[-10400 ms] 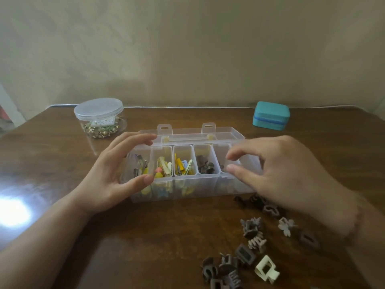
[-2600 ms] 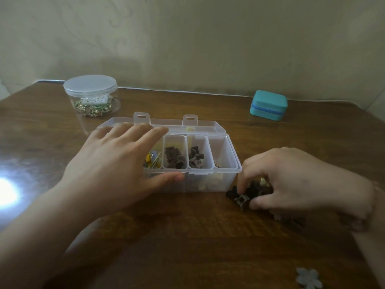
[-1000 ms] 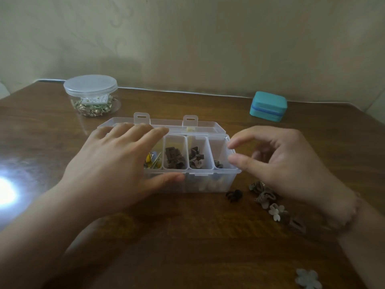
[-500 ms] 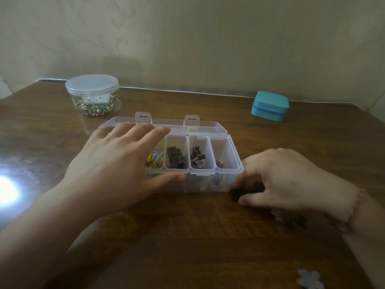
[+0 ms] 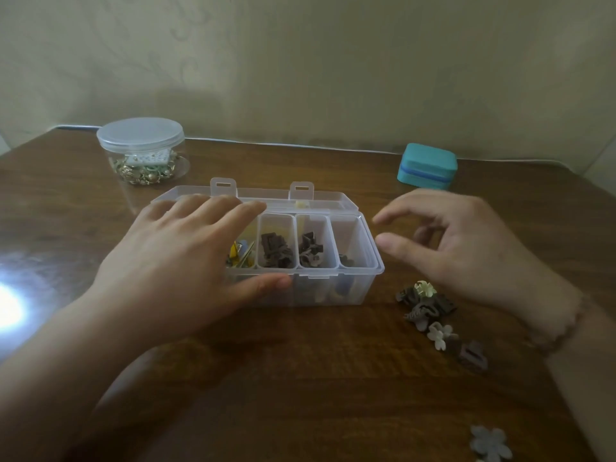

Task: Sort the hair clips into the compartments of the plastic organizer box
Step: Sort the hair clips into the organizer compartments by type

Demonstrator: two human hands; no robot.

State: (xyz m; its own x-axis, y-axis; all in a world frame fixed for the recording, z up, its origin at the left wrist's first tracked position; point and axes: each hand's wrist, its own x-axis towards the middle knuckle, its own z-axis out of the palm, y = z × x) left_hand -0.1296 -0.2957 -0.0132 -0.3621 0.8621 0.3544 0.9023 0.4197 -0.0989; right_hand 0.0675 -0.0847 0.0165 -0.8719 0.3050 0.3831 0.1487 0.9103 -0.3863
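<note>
The left hand lies flat across the clear plastic organizer box, fingers straight, thumb against its front wall. The right hand hovers beside the box, fingers loose, holding nothing. Small brown and cream hair clips lie on the wooden table beneath it.

Clear organizer box open, compartments part-filled; loose hair clips beside it.

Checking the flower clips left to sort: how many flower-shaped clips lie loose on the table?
3: cream flower clip atop the pile, white flower clip below it, grey flower clip bottom right; others may be hidden.
</note>
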